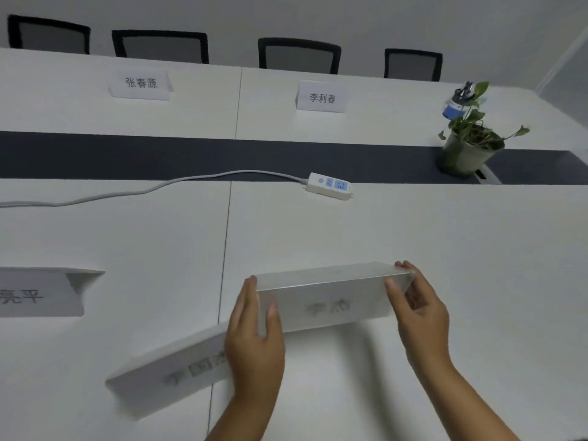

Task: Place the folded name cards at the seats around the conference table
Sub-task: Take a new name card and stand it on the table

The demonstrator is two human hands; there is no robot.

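Observation:
A folded white name card (327, 297) stands on the white conference table (413, 237) near its front edge. My left hand (254, 342) grips its left end and my right hand (420, 310) grips its right end. A second folded card (165, 370) lies tilted at the lower left, partly behind my left hand. A third card (38, 292) stands at the left edge, cut off by the frame. Two more cards stand on the far side, one at the left (141, 84) and one at the right (321, 97), each in front of a chair.
A white power strip (329, 185) with a grey cable (143, 190) lies along the table's dark centre strip (191, 157). A potted plant (471, 144) stands at the right. Several black chairs (299, 55) line the far side.

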